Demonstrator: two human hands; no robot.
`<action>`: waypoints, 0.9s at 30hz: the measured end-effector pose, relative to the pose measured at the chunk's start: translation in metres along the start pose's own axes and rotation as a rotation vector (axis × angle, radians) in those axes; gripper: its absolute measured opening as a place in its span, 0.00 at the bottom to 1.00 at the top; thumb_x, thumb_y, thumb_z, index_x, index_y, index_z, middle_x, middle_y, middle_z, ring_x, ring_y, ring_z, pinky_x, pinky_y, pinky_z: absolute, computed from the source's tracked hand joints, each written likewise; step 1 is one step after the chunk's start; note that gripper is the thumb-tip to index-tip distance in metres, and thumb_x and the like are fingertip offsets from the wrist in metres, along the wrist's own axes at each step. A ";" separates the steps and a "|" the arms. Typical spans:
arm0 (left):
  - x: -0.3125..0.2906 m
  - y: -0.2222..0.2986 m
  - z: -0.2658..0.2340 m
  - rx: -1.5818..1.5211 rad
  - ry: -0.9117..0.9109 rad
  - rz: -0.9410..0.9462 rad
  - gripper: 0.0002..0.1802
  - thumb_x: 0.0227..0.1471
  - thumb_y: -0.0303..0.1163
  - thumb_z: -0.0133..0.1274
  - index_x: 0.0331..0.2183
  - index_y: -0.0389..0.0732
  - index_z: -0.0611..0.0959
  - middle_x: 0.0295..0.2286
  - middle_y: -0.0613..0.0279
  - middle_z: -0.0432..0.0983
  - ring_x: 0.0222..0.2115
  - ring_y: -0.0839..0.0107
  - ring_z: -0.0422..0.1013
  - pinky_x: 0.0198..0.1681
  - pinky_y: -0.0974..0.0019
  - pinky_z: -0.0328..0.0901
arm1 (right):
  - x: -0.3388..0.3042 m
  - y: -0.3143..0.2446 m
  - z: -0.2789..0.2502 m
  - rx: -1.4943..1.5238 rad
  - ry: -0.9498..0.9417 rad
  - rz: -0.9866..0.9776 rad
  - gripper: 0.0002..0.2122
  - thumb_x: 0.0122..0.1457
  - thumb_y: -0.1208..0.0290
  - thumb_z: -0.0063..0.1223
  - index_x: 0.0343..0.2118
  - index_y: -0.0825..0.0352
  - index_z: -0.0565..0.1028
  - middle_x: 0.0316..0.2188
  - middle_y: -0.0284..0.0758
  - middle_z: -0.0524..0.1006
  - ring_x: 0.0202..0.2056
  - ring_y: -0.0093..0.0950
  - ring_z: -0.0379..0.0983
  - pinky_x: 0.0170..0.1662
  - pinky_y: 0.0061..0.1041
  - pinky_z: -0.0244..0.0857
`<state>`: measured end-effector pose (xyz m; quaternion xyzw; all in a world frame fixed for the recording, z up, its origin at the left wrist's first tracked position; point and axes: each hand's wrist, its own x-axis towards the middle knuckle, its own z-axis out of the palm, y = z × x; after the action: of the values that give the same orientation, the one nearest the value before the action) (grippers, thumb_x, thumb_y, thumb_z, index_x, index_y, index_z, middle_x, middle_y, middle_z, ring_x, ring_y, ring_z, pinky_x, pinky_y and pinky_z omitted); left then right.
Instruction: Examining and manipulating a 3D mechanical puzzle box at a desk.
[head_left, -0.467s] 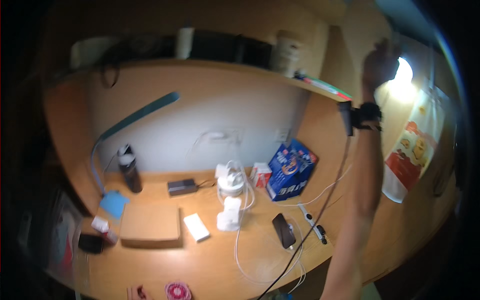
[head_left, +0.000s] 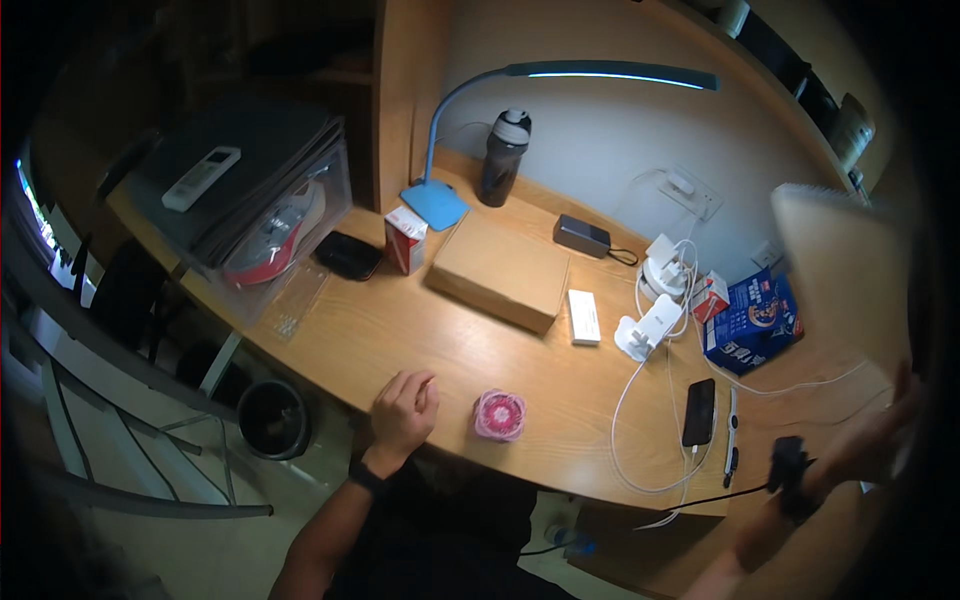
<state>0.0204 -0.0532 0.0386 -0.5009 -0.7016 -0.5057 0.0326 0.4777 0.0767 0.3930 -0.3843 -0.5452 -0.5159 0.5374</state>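
Note:
My left hand (head_left: 405,408) rests at the desk's front edge, fingers curled in and nothing visible in them. Just right of it lies a small pink object (head_left: 500,416) with a round red-and-white pattern, untouched. At the far right, my right hand (head_left: 878,440) grips the lower side of a pale spiral-bound notebook (head_left: 835,265), raised above the desk's right side and tilted. Blur and the dark picture rim hide part of those fingers. A black device on a cable (head_left: 790,468) is strapped at my right wrist.
A brown cardboard box (head_left: 505,270), a white box (head_left: 584,318), white chargers with cables (head_left: 655,320) and a phone (head_left: 699,412) lie on the desk. A blue lamp (head_left: 435,203) and a bottle (head_left: 504,160) stand behind. A blue package (head_left: 755,318) is near the notebook.
My right hand has come down from high by the shelf and now holds the notebook. My left hand has come into view. The view has swung left and downward.

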 end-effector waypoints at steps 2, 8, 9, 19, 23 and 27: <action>-0.001 0.004 -0.005 -0.032 -0.060 0.034 0.06 0.55 0.28 0.56 0.36 0.40 0.85 0.27 0.56 0.77 0.29 0.55 0.75 0.32 0.56 0.70 | -0.027 -0.038 -0.021 -0.521 -0.143 -0.033 0.14 0.75 0.64 0.44 0.41 0.56 0.84 0.33 0.19 0.86 0.36 0.21 0.83 0.40 0.17 0.75; -0.006 0.005 -0.023 -0.325 -0.230 -0.044 0.07 0.59 0.29 0.55 0.35 0.38 0.85 0.27 0.54 0.80 0.26 0.59 0.76 0.31 0.59 0.69 | -0.092 -0.179 -0.003 0.842 -0.157 -0.072 0.08 0.65 0.74 0.58 0.38 0.76 0.78 0.38 0.49 0.83 0.33 0.41 0.79 0.35 0.34 0.70; -0.007 0.007 -0.028 -0.357 -0.237 -0.062 0.07 0.59 0.29 0.56 0.36 0.37 0.86 0.29 0.55 0.81 0.27 0.61 0.77 0.32 0.61 0.70 | -0.080 -0.191 -0.013 0.771 -0.373 -0.219 0.12 0.62 0.74 0.61 0.45 0.75 0.76 0.40 0.49 0.83 0.36 0.43 0.78 0.37 0.35 0.69; -0.023 -0.003 -0.055 -0.623 -0.347 -0.245 0.09 0.64 0.28 0.54 0.43 0.34 0.84 0.36 0.58 0.85 0.34 0.75 0.77 0.40 0.71 0.71 | -0.133 -0.296 0.094 1.048 -0.144 -0.293 0.23 0.51 0.78 0.67 0.53 0.67 0.77 0.49 0.43 0.82 0.37 0.32 0.76 0.36 0.28 0.74; -0.038 -0.014 -0.054 -0.542 -0.341 -0.292 0.10 0.64 0.28 0.55 0.43 0.33 0.84 0.35 0.55 0.85 0.36 0.68 0.81 0.43 0.67 0.72 | -0.163 -0.319 0.115 0.958 -0.174 -0.372 0.17 0.56 0.75 0.62 0.49 0.62 0.77 0.54 0.36 0.80 0.39 0.29 0.77 0.32 0.20 0.76; -0.051 -0.021 -0.061 -0.432 -0.371 -0.301 0.08 0.61 0.26 0.57 0.40 0.33 0.85 0.34 0.55 0.85 0.35 0.67 0.82 0.41 0.66 0.73 | -0.197 -0.320 0.117 0.993 -0.388 -0.422 0.19 0.56 0.75 0.62 0.52 0.62 0.77 0.54 0.38 0.80 0.39 0.31 0.79 0.32 0.26 0.75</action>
<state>0.0020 -0.1326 0.0258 -0.4708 -0.6382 -0.5420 -0.2781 0.1693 0.1626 0.1644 -0.0563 -0.8757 -0.2141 0.4291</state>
